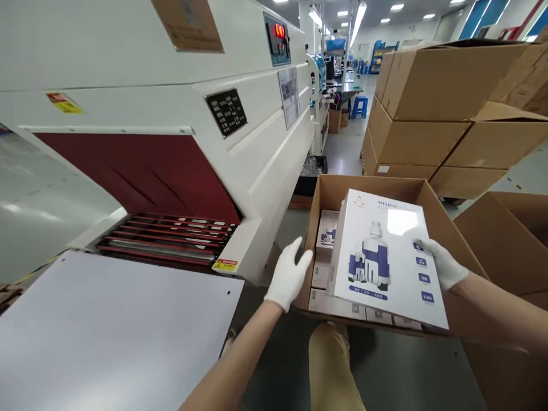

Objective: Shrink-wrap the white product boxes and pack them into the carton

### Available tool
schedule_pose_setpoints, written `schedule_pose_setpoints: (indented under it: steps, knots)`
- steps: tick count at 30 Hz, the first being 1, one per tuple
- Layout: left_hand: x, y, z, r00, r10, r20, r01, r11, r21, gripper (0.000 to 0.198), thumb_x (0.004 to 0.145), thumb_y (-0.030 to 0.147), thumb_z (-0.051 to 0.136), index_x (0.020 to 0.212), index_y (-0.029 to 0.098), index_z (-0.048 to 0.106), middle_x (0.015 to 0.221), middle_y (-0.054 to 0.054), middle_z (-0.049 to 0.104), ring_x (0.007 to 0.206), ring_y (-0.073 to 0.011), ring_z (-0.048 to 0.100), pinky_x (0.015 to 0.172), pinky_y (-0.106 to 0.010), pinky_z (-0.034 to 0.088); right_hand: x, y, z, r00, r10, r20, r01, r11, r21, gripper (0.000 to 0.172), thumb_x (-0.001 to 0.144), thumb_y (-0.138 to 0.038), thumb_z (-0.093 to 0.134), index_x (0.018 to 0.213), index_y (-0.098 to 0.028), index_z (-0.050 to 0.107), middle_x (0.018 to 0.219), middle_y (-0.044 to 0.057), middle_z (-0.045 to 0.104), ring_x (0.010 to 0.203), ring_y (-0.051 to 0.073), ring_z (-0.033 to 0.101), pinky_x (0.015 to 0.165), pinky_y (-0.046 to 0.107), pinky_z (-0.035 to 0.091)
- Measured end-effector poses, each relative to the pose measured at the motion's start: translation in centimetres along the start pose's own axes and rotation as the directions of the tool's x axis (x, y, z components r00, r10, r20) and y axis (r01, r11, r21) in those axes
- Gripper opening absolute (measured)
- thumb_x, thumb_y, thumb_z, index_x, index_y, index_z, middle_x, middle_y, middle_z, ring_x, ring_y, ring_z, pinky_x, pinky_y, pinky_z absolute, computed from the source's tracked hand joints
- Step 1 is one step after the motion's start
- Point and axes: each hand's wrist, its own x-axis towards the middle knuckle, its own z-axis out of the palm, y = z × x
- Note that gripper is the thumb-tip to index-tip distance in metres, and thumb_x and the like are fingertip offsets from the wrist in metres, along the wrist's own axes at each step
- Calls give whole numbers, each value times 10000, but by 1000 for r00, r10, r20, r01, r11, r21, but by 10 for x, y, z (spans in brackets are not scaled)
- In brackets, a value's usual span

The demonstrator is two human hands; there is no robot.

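Note:
A large white product box [385, 257], printed with a blue-and-white device, is tilted above an open carton [368, 184]. My right hand [440, 264], in a white glove, grips its right edge; the fingertips show on the printed face. Gloved too, my left hand [288, 275] is beside the carton's left wall with thumb and fingers apart and nothing in it. Inside the carton, several smaller white boxes [329, 229] stand along the left side and front. The large box hides the rest of the carton's contents.
At left stands a white machine [261, 165] with a red curtain [141, 171] over a roller conveyor [171, 234]. A white tabletop [115, 325] adjoins it. Stacked cartons [445, 85] and another open carton [492, 245] are on the right.

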Motion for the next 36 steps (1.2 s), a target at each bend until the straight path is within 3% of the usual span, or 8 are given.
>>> schedule_pose_setpoints:
  steps: [2, 6, 11, 16, 20, 28, 33, 36]
  knots:
    - [-8, -35, 8, 999, -34, -23, 37, 987, 159, 711, 1001, 504, 573, 1613, 162, 456, 1665, -153, 457, 1567, -319, 383, 1325, -518, 259, 40, 14, -11, 996, 81, -38, -80, 997, 21, 447, 932, -473, 611, 1250, -164, 669, 940, 151, 812, 809, 300, 781, 850, 468, 630]
    - [-21, -69, 21, 990, -139, -2, 138, 981, 133, 648, 1045, 506, 469, 1615, 198, 447, 1648, -120, 486, 1545, -285, 425, 1308, -489, 321, 107, 62, -17, 973, 231, -10, -230, 971, 64, 412, 898, -386, 679, 1226, -139, 642, 968, 148, 810, 855, 276, 784, 880, 425, 622]
    - [-16, -69, 23, 982, -187, -15, 188, 972, 141, 621, 1048, 524, 471, 1603, 244, 460, 1646, -93, 492, 1538, -270, 435, 1315, -480, 324, 166, 133, -16, 965, 205, 165, -217, 975, 56, 680, 843, -351, 775, 1456, -245, 501, 1214, 107, 784, 1007, 276, 769, 948, 456, 606]
    - [-17, -70, 23, 982, -188, -29, 190, 967, 172, 560, 1067, 498, 439, 1577, 269, 477, 1636, -72, 503, 1527, -234, 452, 1319, -440, 332, 200, 191, -6, 949, 247, 197, -270, 958, 94, 705, 766, -388, 817, 1399, -232, 550, 1154, 106, 788, 994, 285, 760, 997, 492, 592]
    - [-18, -70, 24, 980, -195, -38, 199, 957, 213, 543, 1074, 487, 439, 1576, 282, 476, 1619, -67, 527, 1504, -226, 488, 1294, -414, 381, 221, 218, 7, 967, 163, 196, -183, 979, 86, 809, 696, -375, 834, 1434, -315, 509, 1310, 78, 736, 1118, 283, 729, 985, 473, 599]
    - [-16, -72, 25, 982, -183, -51, 190, 956, 225, 528, 1061, 447, 467, 1565, 294, 495, 1588, -58, 560, 1475, -242, 525, 1266, -407, 424, 234, 228, -2, 941, 323, 101, -253, 871, -422, 700, 801, -551, 762, 1387, -253, 525, 1203, 120, 751, 972, 250, 730, 786, 397, 611]
    - [-18, -72, 26, 984, -167, -56, 175, 966, 188, 547, 1041, 439, 501, 1567, 290, 500, 1597, -53, 553, 1498, -258, 497, 1281, -421, 396, 230, 208, 18, 913, 407, -15, -273, 585, -763, 329, 910, -478, 682, 878, -150, 673, 797, 85, 717, 710, 207, 680, 689, 337, 561]
    - [-19, -69, 25, 981, -189, -45, 194, 965, 174, 565, 1042, 447, 494, 1581, 278, 488, 1614, -68, 535, 1512, -268, 478, 1276, -434, 397, 213, 186, 36, 867, 498, -17, -250, 404, -880, 264, 934, -378, 668, 790, -158, 655, 720, 34, 674, 691, 177, 679, 713, 321, 562]
